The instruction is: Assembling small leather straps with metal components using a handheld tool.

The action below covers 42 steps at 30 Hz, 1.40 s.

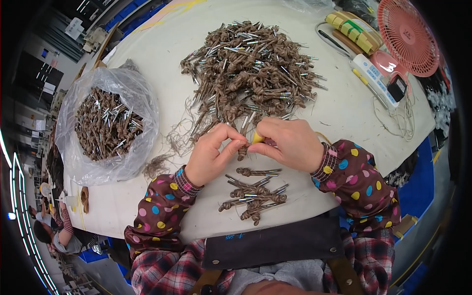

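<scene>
Between the fingertips of my left hand (212,151) is a knotted brown cord (242,152) with shiny metal tips, its knot hanging below. My right hand (291,142) is closed around a small yellow tool (257,137) right beside that cord; most of the tool is hidden, so its kind does not show. Below my hands, close to my body, lies a small group of knotted cords (253,196). A big heap of similar cords (250,69) rises just beyond my fingers.
At the left stands a clear plastic bag (150,105) filled with knotted cords. Loose fibre scraps (157,167) lie beside it. On the right are a pink fan (408,37), a white power strip (368,71), a yellow-wrapped bundle (354,32) and tangled wires. Another person (61,233) sits far left.
</scene>
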Each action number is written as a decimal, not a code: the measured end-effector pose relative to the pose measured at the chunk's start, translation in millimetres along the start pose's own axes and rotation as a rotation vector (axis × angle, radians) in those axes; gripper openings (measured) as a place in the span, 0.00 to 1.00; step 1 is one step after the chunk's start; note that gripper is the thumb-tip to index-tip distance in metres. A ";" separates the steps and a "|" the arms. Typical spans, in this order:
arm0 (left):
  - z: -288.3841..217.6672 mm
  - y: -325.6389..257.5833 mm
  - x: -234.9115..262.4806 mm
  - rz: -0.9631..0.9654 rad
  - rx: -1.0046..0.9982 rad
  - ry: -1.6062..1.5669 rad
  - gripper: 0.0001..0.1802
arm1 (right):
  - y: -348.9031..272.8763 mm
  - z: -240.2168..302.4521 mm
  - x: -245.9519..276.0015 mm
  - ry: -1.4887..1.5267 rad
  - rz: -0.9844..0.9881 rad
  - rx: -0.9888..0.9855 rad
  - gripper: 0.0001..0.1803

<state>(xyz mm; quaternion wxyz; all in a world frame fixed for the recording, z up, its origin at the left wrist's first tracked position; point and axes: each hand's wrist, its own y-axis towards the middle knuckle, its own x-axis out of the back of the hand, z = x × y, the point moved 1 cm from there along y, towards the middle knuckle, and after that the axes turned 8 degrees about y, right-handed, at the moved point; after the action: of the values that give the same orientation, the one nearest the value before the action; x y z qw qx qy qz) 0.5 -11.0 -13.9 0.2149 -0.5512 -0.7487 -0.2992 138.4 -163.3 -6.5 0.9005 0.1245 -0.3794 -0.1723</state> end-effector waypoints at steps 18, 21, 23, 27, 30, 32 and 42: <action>-7.3 -3.6 -7.4 -0.116 -0.008 0.040 0.35 | 4.4 2.5 -14.3 0.371 -0.177 -0.177 0.31; -9.9 -4.0 -4.3 -0.151 -0.123 0.282 0.40 | 4.4 -3.9 -18.9 0.400 -0.151 -0.200 0.31; -10.8 -4.1 -3.3 -0.149 -0.173 0.372 0.43 | 4.0 -6.7 -17.7 0.519 -0.077 -0.274 0.28; -5.8 -2.9 -3.9 -0.113 0.000 0.014 0.45 | 4.3 -13.0 -19.7 0.706 -0.055 -0.276 0.24; -4.6 -0.6 -2.8 -0.057 0.124 -0.336 0.44 | 7.5 -16.9 -8.2 0.769 -0.144 -0.307 0.21; -5.3 0.5 -2.8 -0.018 0.177 -0.514 0.44 | 8.1 -16.2 1.5 0.449 -0.215 -0.296 0.21; -7.7 -0.1 -4.0 -0.092 0.217 -0.337 0.43 | 1.2 -11.6 -26.6 0.646 -0.125 -0.296 0.25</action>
<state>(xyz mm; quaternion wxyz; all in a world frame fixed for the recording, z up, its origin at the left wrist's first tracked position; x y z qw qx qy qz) 1.6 -19.1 -11.0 0.1309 -0.5324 -0.8262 -0.1295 129.7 -150.3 -31.0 0.9699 0.0639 -0.0379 -0.2317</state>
